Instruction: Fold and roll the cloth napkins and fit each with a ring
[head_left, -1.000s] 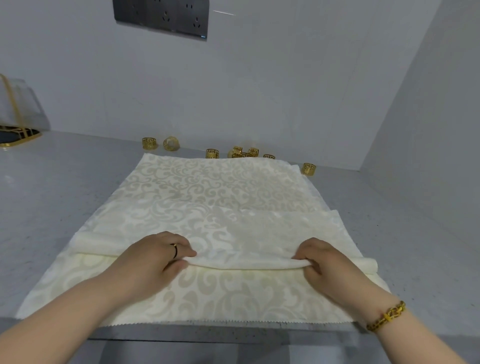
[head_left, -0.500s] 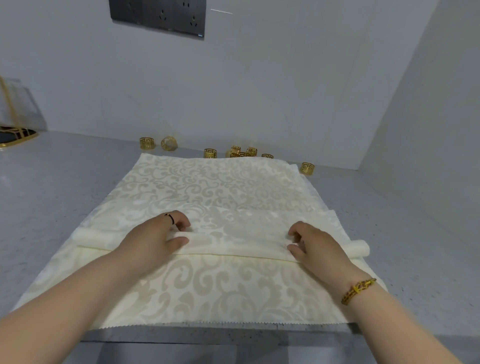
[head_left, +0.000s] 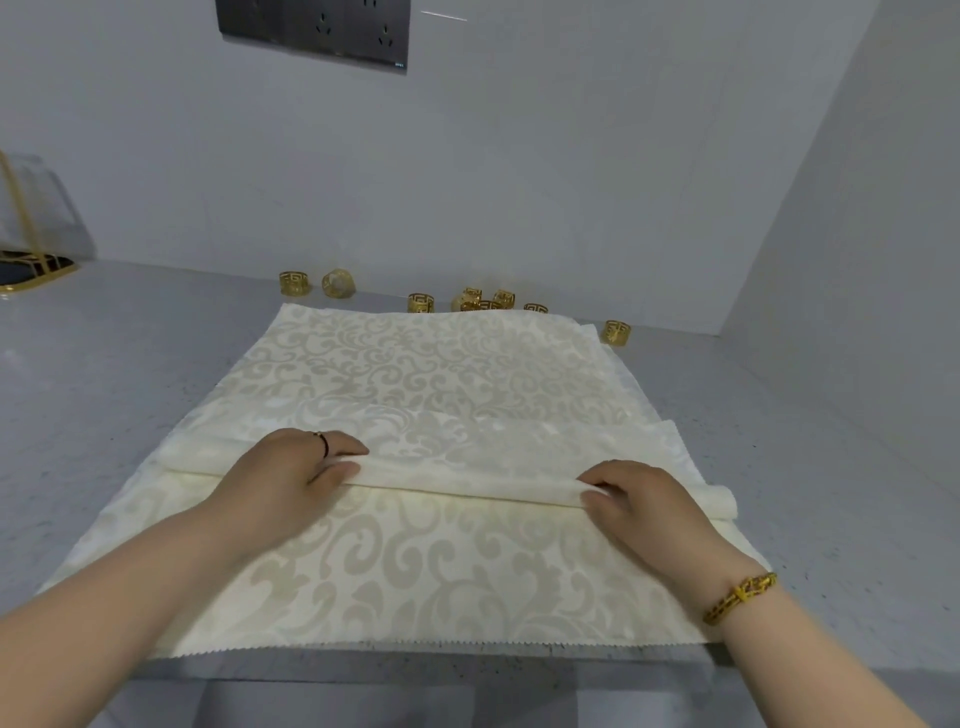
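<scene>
From my head camera, the only writing is a tiny mark at the lower right corner of the dark socket panel (head_left: 311, 31) on the wall, too small to read. The napkin (head_left: 441, 374) lies spread on the grey speckled desk (head_left: 130, 353) straight in front of me. It is cream damask with a woven pattern of pale scrolls and leaves and a slight sheen. Across its middle runs a rolled fold (head_left: 467, 480), a soft tube from side to side with its right end open. Nearer to me the cloth lies flat and ends in a zigzag-cut edge at the desk's front. I cannot tell whether that is the same napkin or another beneath it. My left hand (head_left: 291, 473), a thin dark band (head_left: 323, 441) on one finger, grips the napkin at the fold, fingers curled over the top and thumb against the near side. My right hand (head_left: 639, 499), a gold bracelet (head_left: 740, 597) on its wrist, pinches it the same way near the right end. Gold napkin rings (head_left: 421, 303) with cut-out key patterns stand scattered just beyond the napkin's far edge, by the wall.
</scene>
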